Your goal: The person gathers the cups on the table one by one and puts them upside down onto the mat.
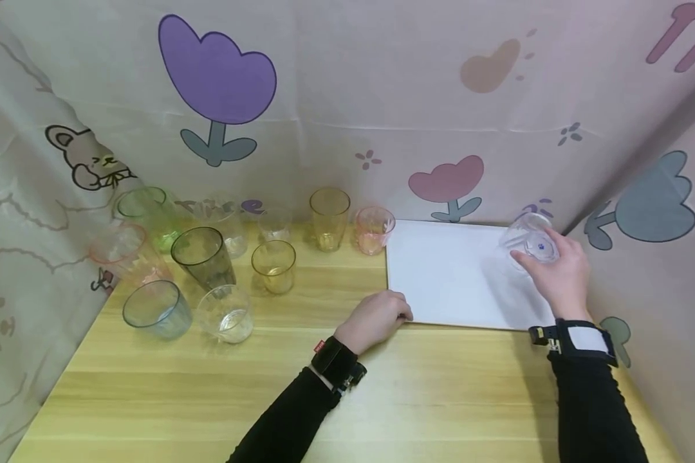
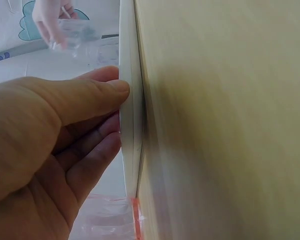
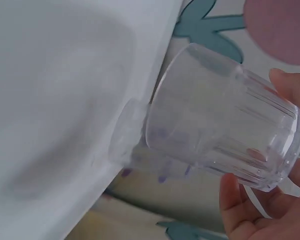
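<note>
My right hand (image 1: 562, 270) grips a clear ridged cup (image 1: 527, 241) by its base, thumb on one side and fingers on the other. The cup is upside down over the far right part of a white board (image 1: 452, 276), its wide rim toward the board in the right wrist view. Behind it, near the board's edge, shows a second clear cup-like shape (image 3: 127, 132), partly hidden. At the board's front left corner, my left hand (image 1: 376, 318) holds the front edge; its thumb and curled fingertips meet that edge in the left wrist view.
Several upright tinted and clear cups stand on the wooden table (image 1: 324, 386) to the left, among them a green cup (image 1: 156, 218), a dark cup (image 1: 208, 260) and a blue cup (image 1: 162, 315). A small pink cup (image 1: 375, 231) adjoins the board's left edge. A printed curtain (image 1: 347, 83) hangs behind.
</note>
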Available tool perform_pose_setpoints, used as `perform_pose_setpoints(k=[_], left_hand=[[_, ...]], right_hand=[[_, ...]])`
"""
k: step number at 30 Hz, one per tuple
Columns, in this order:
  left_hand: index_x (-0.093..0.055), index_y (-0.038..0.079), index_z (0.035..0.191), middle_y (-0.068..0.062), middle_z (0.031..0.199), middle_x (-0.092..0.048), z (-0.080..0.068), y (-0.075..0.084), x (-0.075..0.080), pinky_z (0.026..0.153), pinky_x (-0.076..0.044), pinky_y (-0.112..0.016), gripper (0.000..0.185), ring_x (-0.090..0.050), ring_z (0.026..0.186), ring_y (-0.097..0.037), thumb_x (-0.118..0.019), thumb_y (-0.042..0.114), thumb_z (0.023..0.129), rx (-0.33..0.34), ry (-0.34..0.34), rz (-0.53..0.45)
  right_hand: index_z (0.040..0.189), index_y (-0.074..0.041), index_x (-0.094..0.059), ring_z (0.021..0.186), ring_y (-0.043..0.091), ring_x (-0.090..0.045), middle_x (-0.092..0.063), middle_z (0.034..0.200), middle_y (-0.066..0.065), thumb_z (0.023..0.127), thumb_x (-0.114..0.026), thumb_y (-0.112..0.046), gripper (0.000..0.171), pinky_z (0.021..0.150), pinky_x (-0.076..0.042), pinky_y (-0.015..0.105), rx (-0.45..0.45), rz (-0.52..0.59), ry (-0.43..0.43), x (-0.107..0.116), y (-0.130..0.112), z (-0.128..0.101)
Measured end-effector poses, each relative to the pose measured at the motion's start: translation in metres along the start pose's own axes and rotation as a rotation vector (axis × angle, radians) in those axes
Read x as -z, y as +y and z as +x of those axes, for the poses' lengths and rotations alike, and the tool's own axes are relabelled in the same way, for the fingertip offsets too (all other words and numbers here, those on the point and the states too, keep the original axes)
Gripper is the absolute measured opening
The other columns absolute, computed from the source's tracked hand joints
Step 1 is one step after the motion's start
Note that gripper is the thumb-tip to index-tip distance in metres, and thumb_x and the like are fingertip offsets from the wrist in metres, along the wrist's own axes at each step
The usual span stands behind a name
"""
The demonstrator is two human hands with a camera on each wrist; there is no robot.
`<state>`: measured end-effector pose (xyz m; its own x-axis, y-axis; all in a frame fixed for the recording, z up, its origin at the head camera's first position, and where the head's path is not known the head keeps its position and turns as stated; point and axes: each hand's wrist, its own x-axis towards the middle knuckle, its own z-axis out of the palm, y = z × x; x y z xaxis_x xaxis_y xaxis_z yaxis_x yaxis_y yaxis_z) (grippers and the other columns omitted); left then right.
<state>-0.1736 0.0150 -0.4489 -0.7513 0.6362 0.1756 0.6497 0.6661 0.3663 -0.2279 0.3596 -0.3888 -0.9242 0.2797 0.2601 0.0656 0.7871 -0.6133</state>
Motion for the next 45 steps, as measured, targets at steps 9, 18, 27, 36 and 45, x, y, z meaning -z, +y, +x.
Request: perform_pose_setpoints(k=[9,18,27,36,45], left_hand=[[-0.083,0.019,0.105,0.008,0.1,-0.075,0.001,0.0,0.0,0.089,-0.055,-0.019,0.014,-0.069,0.098,-0.008,-0.075,0.012,0.096,0.001,-0.006,0.002],[-0.083,0.019,0.105,0.008,0.1,-0.075,0.001,0.002,0.001,0.088,-0.055,-0.018,0.015,-0.069,0.097,-0.008,-0.075,0.011,0.096,0.002,-0.009,-0.007],[-0.083,0.018,0.105,0.008,0.1,-0.074,0.001,0.004,0.003,0.087,-0.054,-0.018,0.015,-0.068,0.097,-0.007,-0.075,0.01,0.095,0.0,-0.017,-0.015],[-0.083,0.018,0.106,0.008,0.101,-0.075,0.001,0.003,0.003,0.088,-0.054,-0.018,0.016,-0.068,0.098,-0.008,-0.075,0.01,0.096,0.011,-0.016,-0.029],[-0.083,0.019,0.105,0.008,0.099,-0.074,0.0,0.001,0.004,0.089,-0.054,-0.019,0.016,-0.068,0.097,-0.008,-0.076,0.009,0.095,0.017,-0.01,-0.026]], right_hand=[[0.158,0.001,-0.036,0.141,0.06,-0.032,-0.035,0.155,0.04,0.096,-0.072,-0.043,0.084,0.112,-0.027,0.074,-0.015,-0.092,-0.093,0.012,0.028,0.012],[0.158,0.004,-0.034,0.139,0.063,-0.03,-0.033,0.153,0.043,0.097,-0.069,-0.045,0.086,0.111,-0.026,0.074,-0.047,-0.151,-0.129,0.011,0.044,0.018],[0.159,0.004,-0.031,0.138,0.065,-0.03,-0.032,0.153,0.045,0.098,-0.067,-0.046,0.086,0.111,-0.027,0.075,-0.082,-0.175,-0.134,0.008,0.055,0.022],[0.16,0.002,-0.029,0.138,0.067,-0.028,-0.029,0.153,0.046,0.097,-0.066,-0.051,0.09,0.109,-0.027,0.077,-0.079,-0.178,-0.136,0.004,0.058,0.026],[0.162,0.0,-0.025,0.146,0.058,-0.02,-0.024,0.16,0.039,0.097,-0.068,-0.046,0.09,0.112,-0.024,0.074,0.01,-0.147,-0.055,0.002,0.036,0.017]])
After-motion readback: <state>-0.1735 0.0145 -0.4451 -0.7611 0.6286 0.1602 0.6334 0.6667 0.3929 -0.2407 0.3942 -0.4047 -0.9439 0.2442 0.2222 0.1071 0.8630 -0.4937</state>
